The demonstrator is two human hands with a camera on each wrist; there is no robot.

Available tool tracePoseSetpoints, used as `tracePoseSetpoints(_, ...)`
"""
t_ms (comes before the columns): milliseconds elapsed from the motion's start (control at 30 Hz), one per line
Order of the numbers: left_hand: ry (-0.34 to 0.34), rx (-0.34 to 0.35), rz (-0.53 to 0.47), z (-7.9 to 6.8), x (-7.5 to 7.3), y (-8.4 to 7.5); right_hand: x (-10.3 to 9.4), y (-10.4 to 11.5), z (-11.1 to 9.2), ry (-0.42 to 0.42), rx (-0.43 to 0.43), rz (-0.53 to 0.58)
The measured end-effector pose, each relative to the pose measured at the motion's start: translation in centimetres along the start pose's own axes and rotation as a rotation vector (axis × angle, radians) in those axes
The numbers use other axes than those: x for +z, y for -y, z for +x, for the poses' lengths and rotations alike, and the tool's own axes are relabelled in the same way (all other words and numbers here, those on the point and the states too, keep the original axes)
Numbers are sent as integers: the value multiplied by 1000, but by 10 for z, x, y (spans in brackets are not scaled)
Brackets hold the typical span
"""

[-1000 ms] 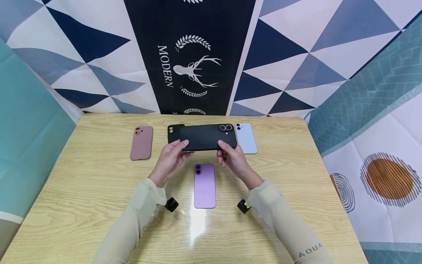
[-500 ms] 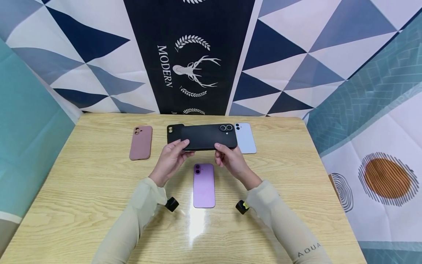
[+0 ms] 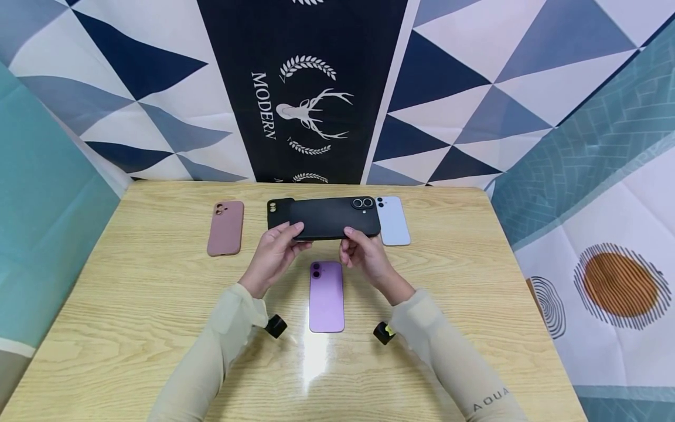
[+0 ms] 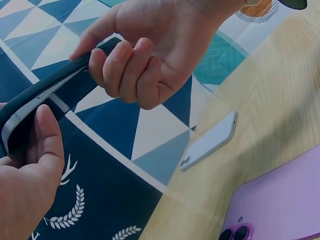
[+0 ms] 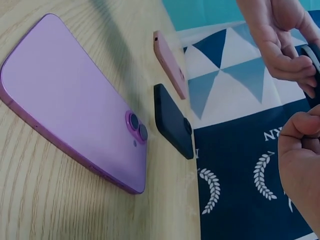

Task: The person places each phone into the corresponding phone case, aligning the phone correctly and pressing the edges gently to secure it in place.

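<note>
Both hands hold a black phone case (image 3: 332, 218) sideways above the far part of the table, with two ringed camera lenses at its right end. In the left wrist view a phone's silver edge (image 4: 22, 117) shows along the case, with a narrow gap between them. My left hand (image 3: 271, 253) grips the left end, thumb on the black back. My right hand (image 3: 371, 256) pinches the lower edge near the right end; its other fingers (image 4: 127, 75) are curled. Below the hands lies a purple phone (image 3: 327, 299), its camera side up.
A second black case (image 3: 278, 212) lies behind the held one, partly hidden. To the left is a dusty pink case (image 3: 225, 228), to the right a pale blue phone (image 3: 393, 221). Patterned cloth (image 3: 311, 88) hangs along the table's far edge.
My right hand has slid a little left along the lower edge, its thumb moving away from the right corner. The left hand has stayed nearly still.
</note>
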State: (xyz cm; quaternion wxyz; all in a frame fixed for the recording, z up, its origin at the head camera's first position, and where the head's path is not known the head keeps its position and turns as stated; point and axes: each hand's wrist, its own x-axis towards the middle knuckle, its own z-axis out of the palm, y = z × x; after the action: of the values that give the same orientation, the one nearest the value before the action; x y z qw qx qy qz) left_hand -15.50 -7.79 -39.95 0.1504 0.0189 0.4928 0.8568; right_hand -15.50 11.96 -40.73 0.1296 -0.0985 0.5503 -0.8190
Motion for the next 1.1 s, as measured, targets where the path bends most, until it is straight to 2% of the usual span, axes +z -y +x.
tracePoseSetpoints(167,17,-6,-7,1,3,3,7,-5,0,41,52,-63)
tracePoseSetpoints(300,25,-8,0,2,5,6,13,-9,2,69,60,-105)
tracePoseSetpoints(533,30,-1,17,3,4,6,17,-12,5,33,75,-164)
tracePoseSetpoints(700,32,-9,31,4,3,5,19,-11,6,11,81,-128)
tracePoseSetpoints(900,56,-19,37,5,4,1,21,-8,7,-18,46,-41)
tracePoseSetpoints(1100,62,-90,72,6,-2,-7,20,-7,8,-35,47,-36)
